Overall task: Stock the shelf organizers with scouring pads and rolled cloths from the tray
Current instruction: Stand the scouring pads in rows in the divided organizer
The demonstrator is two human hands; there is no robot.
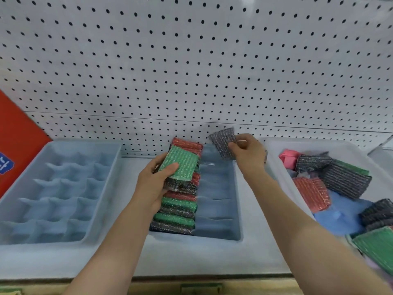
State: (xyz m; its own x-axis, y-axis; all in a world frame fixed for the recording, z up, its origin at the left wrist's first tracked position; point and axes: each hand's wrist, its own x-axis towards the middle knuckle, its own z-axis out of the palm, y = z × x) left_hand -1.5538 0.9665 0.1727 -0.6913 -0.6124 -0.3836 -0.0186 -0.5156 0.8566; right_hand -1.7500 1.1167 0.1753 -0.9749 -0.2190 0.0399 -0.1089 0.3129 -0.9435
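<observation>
While the left hand (153, 184) grips a green pad (179, 162) over the organizer (219, 201), the right hand (248, 152) pinches a grey pad (223, 141).

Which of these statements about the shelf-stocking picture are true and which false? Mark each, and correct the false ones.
1. The left hand holds a green scouring pad. True.
2. The right hand is empty. False: it pinches a grey scouring pad.
3. The gridded organizer at left is full of pads. False: its cells show no pads.
4. The white tray at right holds pads in several colours. True.
</observation>
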